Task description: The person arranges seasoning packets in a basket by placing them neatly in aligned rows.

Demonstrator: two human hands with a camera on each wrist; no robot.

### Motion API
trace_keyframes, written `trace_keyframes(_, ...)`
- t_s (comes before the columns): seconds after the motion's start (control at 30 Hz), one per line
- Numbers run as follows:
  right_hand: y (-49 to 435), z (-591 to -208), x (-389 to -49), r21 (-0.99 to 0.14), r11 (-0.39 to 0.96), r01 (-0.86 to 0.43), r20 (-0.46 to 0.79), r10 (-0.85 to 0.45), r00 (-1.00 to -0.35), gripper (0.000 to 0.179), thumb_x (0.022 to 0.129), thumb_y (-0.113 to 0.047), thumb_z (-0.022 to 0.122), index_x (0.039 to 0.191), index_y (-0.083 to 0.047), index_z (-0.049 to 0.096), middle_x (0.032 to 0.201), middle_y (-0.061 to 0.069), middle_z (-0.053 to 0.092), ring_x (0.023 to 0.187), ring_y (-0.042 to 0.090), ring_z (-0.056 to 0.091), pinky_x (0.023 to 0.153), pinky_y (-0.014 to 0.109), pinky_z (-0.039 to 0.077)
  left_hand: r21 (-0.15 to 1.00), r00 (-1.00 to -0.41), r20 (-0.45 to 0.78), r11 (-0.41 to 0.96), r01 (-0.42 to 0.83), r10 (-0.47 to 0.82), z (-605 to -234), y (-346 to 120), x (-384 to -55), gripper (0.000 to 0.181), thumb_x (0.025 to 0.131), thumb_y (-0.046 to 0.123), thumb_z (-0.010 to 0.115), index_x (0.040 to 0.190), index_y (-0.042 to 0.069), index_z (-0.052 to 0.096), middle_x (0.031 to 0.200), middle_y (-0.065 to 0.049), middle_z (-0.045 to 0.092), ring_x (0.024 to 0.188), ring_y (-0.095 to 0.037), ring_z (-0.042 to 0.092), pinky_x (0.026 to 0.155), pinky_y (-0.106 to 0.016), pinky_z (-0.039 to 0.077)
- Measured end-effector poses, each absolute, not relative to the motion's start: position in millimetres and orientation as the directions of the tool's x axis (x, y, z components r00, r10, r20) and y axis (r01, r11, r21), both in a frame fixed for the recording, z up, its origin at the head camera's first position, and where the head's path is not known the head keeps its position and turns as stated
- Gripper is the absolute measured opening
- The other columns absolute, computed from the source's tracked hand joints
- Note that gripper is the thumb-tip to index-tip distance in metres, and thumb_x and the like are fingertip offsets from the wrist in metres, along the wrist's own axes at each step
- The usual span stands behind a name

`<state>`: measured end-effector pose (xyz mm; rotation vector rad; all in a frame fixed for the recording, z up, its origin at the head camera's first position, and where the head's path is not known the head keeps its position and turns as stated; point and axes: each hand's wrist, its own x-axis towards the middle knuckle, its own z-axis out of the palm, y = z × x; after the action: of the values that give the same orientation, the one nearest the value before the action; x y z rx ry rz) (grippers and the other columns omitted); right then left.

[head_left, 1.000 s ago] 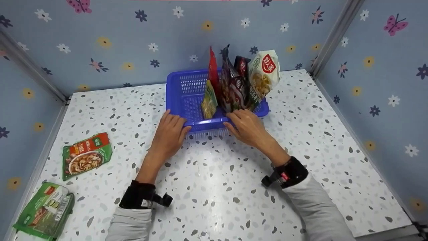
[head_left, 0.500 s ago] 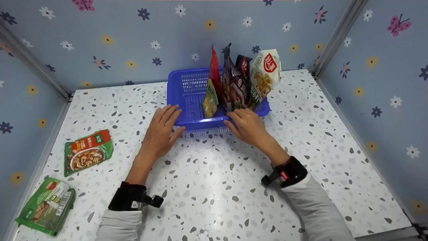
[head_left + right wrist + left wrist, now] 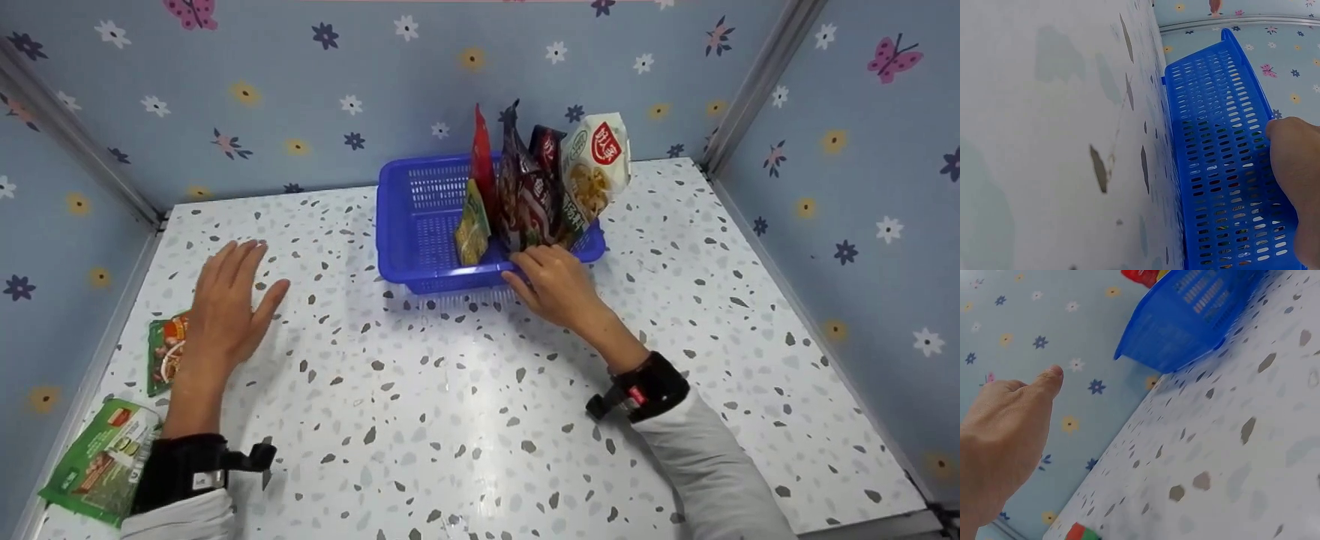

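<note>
My right hand (image 3: 559, 285) grips the front rim of a blue plastic basket (image 3: 394, 232), fingers over the edge and thumb outside. In the right wrist view that hand (image 3: 1297, 169) is at the rim above the slotted wall. My left hand (image 3: 229, 315) is apart from the basket, fingers straight and thumb spread. It overlaps a red and green food packet (image 3: 163, 356) in the head view, hiding much of it. The left wrist view shows this hand (image 3: 1010, 439) holding nothing. Nearer me lies a green bag (image 3: 94, 469), partly hidden by the left wrist strap.
Several packets stand in the basket: a yellow one (image 3: 472, 232), a red one (image 3: 482, 157), dark ones (image 3: 517, 195) and a white one (image 3: 600, 165) leaning over the right side. Flowered walls (image 3: 405, 82) bound the speckled table (image 3: 450, 420) at back and sides.
My left hand has let go of the basket's front left corner and moved left to over the red and green packet. My right hand has stayed on the rim.
</note>
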<state>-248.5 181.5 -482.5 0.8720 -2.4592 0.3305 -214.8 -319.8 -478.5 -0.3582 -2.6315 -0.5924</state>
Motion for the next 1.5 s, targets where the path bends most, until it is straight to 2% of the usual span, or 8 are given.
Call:
trace_keyframes(0.3, 178.7, -483.8, -247.7, -0.067, 0.753, -0.655, 0.562, -0.514, -0.648, 0.037, 0.114, -0.035, 0.068, 0.124, -0.001, 0.081, 0.110, 0.016, 0.084, 0.100, 0.034, 0.080, 0.089, 0.048, 0.065, 0.378, -0.925, 0.365, 0.892, 0.249, 0.104, -483.0, -393.1, -209.4, 0.066, 0.118, 0.039, 0.059, 0.162, -0.010, 0.047, 0.165, -0.041, 0.046, 0.158, -0.064, 0.036, 0.135, -0.076, 0.024)
trace_keyframes(0.53, 179.5, -484.5, -247.6, -0.075, 0.755, -0.652, 0.562, -0.508, -0.653, 0.037, 0.115, -0.036, 0.068, 0.124, -0.002, 0.081, 0.112, 0.015, 0.084, 0.101, 0.034, 0.079, 0.091, 0.049, 0.064, 0.425, -0.988, 0.145, 0.898, 0.115, 0.058, -490.8, -424.7, -213.0, 0.077, 0.121, 0.050, 0.045, 0.167, -0.011, 0.037, 0.170, -0.046, 0.035, 0.156, -0.071, 0.029, 0.129, -0.084, 0.023)
trace_keyframes(0.83, 177.0, -486.4, -247.2, -0.050, 0.764, -0.643, 0.552, -0.515, -0.655, 0.039, 0.114, -0.038, 0.068, 0.125, -0.003, 0.081, 0.113, 0.015, 0.084, 0.102, 0.032, 0.080, 0.092, 0.046, 0.065, 0.377, -0.997, -0.066, 0.926, 0.015, 0.043, -504.6, -449.3, -213.4, 0.087, 0.120, 0.059, 0.033, 0.168, -0.015, 0.029, 0.168, -0.051, 0.027, 0.154, -0.074, 0.024, 0.122, -0.089, 0.021)
trace_keyframes(1.07, 177.0, -487.1, -248.4, -0.044, 0.765, -0.643, 0.550, -0.519, -0.655, 0.040, 0.114, -0.039, 0.068, 0.125, -0.003, 0.081, 0.115, 0.015, 0.085, 0.103, 0.033, 0.080, 0.093, 0.046, 0.066, 0.363, -0.983, -0.182, 0.931, -0.033, 0.036, -509.1, -454.4, -208.8, 0.092, 0.118, 0.062, 0.037, 0.169, -0.014, 0.024, 0.169, -0.052, 0.022, 0.155, -0.074, 0.021, 0.120, -0.092, 0.019)
trace_keyframes(1.27, 179.5, -485.2, -248.4, -0.041, 0.774, -0.632, 0.558, -0.507, -0.657, 0.039, 0.114, -0.038, 0.069, 0.125, -0.004, 0.081, 0.113, 0.014, 0.084, 0.102, 0.032, 0.080, 0.092, 0.045, 0.065, 0.347, -0.980, -0.197, 0.937, -0.033, 0.038, -508.3, -450.7, -212.6, 0.097, 0.115, 0.065, 0.046, 0.168, -0.014, 0.026, 0.170, -0.050, 0.022, 0.153, -0.074, 0.026, 0.117, -0.090, 0.030)
trace_keyframes(1.4, 180.3, -485.6, -248.3, -0.026, 0.771, -0.636, 0.572, -0.511, -0.642, 0.037, 0.113, -0.037, 0.070, 0.124, -0.003, 0.081, 0.111, 0.014, 0.084, 0.100, 0.032, 0.079, 0.091, 0.046, 0.065, 0.343, -0.985, -0.166, 0.939, -0.022, 0.038, -508.9, -448.4, -213.4, 0.095, 0.114, 0.064, 0.052, 0.165, -0.014, 0.033, 0.166, -0.051, 0.027, 0.145, -0.075, 0.033, 0.110, -0.088, 0.039)
trace_keyframes(1.5, 181.1, -485.3, -248.3, -0.023, 0.776, -0.631, 0.567, -0.509, -0.647, 0.037, 0.113, -0.037, 0.070, 0.124, -0.003, 0.081, 0.112, 0.014, 0.084, 0.101, 0.032, 0.079, 0.091, 0.046, 0.065, 0.341, -0.990, -0.133, 0.940, -0.004, 0.044, -508.4, -446.8, -214.5, 0.091, 0.113, 0.061, 0.057, 0.159, -0.016, 0.039, 0.161, -0.052, 0.032, 0.140, -0.075, 0.037, 0.107, -0.087, 0.042)
